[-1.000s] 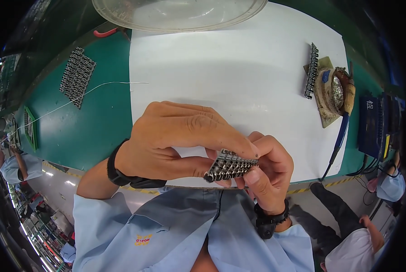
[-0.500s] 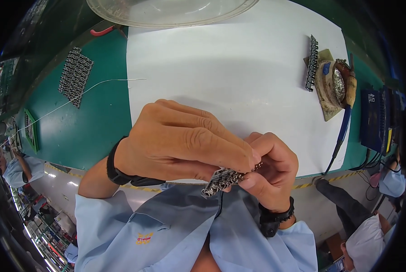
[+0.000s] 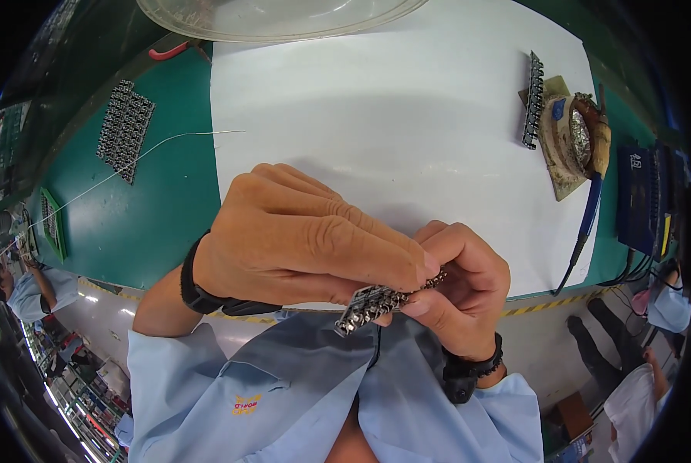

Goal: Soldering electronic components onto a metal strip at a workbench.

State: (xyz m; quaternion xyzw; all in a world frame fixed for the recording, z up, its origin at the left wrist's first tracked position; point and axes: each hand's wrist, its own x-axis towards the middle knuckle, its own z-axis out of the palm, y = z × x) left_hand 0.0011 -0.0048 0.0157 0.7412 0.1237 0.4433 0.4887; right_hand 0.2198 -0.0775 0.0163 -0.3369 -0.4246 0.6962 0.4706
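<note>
Close to my body, in front of the table's near edge, both hands hold one narrow strip of small dark circuit boards (image 3: 367,306) with shiny metal parts. My left hand (image 3: 307,239) reaches over it from above, its fingers closed round the middle and the thumb underneath. My right hand (image 3: 469,282) is curled, pinching the strip's right end between thumb and forefinger. The strip's left end sticks out below my left hand, tilted downward. My left fingers hide part of it.
White paper (image 3: 322,116) covers the green table. At right are a similar strip (image 3: 532,100), a soldering iron (image 3: 600,150) on a round holder (image 3: 557,139) and a blue box (image 3: 640,204). At left lie boards (image 3: 125,131), thin wire (image 3: 160,143) and a red-handled tool (image 3: 168,52). A clear dish (image 3: 283,35) stands behind.
Both hands keep their hold on the strip. Its free end has shifted slightly left, and my left hand has moved slightly up and left. The view has shifted a little.
</note>
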